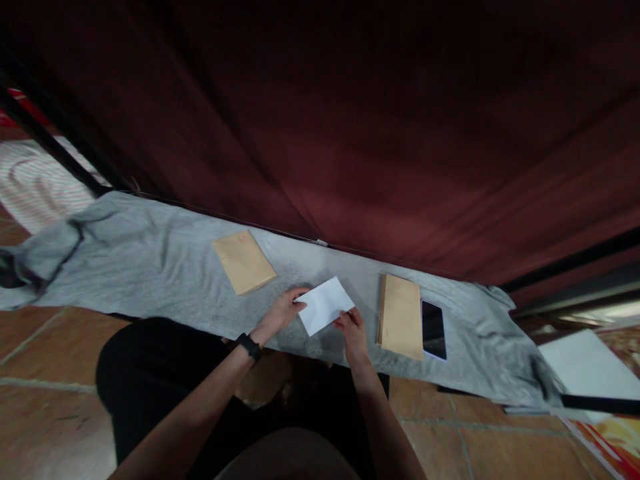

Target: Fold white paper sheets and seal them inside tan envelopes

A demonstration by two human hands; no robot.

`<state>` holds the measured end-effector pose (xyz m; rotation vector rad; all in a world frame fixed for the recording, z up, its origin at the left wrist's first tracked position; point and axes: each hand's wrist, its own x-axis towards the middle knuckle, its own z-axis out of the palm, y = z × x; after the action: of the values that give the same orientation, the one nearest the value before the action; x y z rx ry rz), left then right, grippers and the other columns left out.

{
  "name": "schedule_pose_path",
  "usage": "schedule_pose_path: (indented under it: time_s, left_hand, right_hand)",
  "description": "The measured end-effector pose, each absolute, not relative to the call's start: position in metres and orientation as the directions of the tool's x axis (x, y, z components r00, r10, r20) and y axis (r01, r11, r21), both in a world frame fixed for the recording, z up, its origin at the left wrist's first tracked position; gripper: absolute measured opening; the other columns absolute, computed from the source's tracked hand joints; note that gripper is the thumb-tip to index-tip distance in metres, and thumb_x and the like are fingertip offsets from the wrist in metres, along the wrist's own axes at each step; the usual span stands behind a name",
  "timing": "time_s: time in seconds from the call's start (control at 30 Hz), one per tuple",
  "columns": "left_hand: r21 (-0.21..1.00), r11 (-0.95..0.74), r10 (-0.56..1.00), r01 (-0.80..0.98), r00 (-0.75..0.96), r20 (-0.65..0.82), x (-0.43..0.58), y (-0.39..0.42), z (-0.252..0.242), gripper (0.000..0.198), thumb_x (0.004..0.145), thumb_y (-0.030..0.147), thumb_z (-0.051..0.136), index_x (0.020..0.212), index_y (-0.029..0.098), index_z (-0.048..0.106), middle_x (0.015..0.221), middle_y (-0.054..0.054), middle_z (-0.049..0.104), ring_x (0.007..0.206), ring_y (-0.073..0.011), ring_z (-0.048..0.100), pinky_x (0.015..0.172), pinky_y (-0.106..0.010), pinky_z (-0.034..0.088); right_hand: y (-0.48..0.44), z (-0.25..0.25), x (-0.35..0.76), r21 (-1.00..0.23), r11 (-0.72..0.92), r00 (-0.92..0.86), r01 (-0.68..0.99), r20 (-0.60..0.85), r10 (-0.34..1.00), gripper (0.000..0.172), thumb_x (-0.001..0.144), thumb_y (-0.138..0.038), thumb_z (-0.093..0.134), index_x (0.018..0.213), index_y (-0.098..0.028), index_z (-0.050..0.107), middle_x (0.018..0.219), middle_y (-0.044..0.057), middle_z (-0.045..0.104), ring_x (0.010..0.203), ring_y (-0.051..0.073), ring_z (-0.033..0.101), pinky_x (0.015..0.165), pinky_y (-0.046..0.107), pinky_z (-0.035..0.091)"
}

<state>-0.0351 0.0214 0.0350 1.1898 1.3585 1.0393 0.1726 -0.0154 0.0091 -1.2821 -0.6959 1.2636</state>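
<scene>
A small white sheet of paper (326, 305) is held between my two hands, just over the grey cloth. My left hand (286, 308), with a dark watch on its wrist, pinches the sheet's left edge. At the lower right corner my right hand (353, 332) grips it between thumb and fingers. One brown envelope (244, 261) lies tilted on the cloth beyond my left hand. To the right of my right hand sits a stack of brown envelopes (401, 316).
A dark-screened phone (434, 330) lies against the right side of the envelope stack. Wrinkled grey cloth (145, 253) covers the narrow bench. Behind it hangs a dark red curtain (350, 167). Tiled floor (45, 347) shows on both sides, with a white board (590, 367) at right.
</scene>
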Motion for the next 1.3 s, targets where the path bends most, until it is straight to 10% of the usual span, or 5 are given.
schedule_pose_path:
  time_s: [0.2, 0.43, 0.77, 1.03, 1.3]
  left_hand:
    - [0.973, 0.089, 0.996, 0.212, 0.008, -0.093, -0.046, 0.036, 0.038, 0.032, 0.056, 0.011, 0.071, 0.083, 0.026, 0.078, 0.081, -0.003, 0.075, 0.08, -0.027, 0.07, 0.071, -0.032, 0.053]
    - [0.964, 0.03, 0.999, 0.265, 0.034, -0.041, -0.045, 0.047, 0.042, 0.031, 0.056, 0.008, 0.073, 0.08, 0.027, 0.078, 0.085, -0.005, 0.077, 0.089, -0.0296, 0.071, 0.087, -0.037, 0.054]
    - [0.761, -0.16, 0.984, 0.628, 0.036, 0.176, -0.008, 0.005, 0.029, 0.044, 0.094, 0.025, 0.049, 0.136, 0.019, 0.058, 0.153, -0.013, 0.048, 0.143, -0.0264, 0.041, 0.119, -0.045, 0.032]
    - [0.624, -0.207, 0.977, 0.753, 0.129, 0.169, 0.025, -0.042, 0.009, 0.057, 0.103, 0.042, 0.033, 0.149, 0.011, 0.044, 0.157, -0.018, 0.04, 0.15, -0.0272, 0.03, 0.124, -0.05, 0.02]
    - [0.421, -0.351, 0.934, 0.836, 0.282, 0.218, 0.0, -0.05, 0.004, 0.052, 0.098, 0.023, 0.04, 0.149, 0.01, 0.043, 0.157, -0.018, 0.041, 0.149, -0.0281, 0.032, 0.124, -0.053, 0.022]
  right_hand:
    - [-0.022, -0.009, 0.184, -0.99, -0.132, 0.276, 0.04, -0.116, 0.954, 0.051, 0.086, -0.04, 0.054, 0.132, -0.019, 0.055, 0.088, 0.006, 0.068, 0.071, 0.021, 0.067, 0.061, 0.034, 0.058]
    - [-0.032, 0.002, 0.179, -0.677, 0.192, 0.064, 0.71, 0.333, 0.941, 0.046, 0.099, -0.029, 0.041, 0.142, -0.017, 0.051, 0.142, 0.016, 0.055, 0.134, 0.027, 0.051, 0.111, 0.046, 0.044]
    - [-0.031, 0.003, 0.148, -0.414, 0.388, -0.303, 0.824, 0.256, 0.918, 0.045, 0.103, -0.023, 0.039, 0.146, -0.015, 0.051, 0.153, 0.014, 0.048, 0.145, 0.025, 0.039, 0.121, 0.049, 0.031]
    - [-0.012, 0.003, 0.153, -0.682, 0.375, -0.284, 0.628, 0.248, 0.926, 0.049, 0.107, -0.03, 0.023, 0.146, -0.024, 0.052, 0.146, 0.005, 0.057, 0.137, 0.017, 0.05, 0.117, 0.039, 0.041]
    - [-0.003, 0.008, 0.155, -0.535, 0.504, -0.444, 0.678, 0.249, 0.861, 0.05, 0.108, -0.029, 0.021, 0.146, -0.02, 0.051, 0.15, 0.008, 0.053, 0.143, 0.018, 0.043, 0.123, 0.043, 0.031]
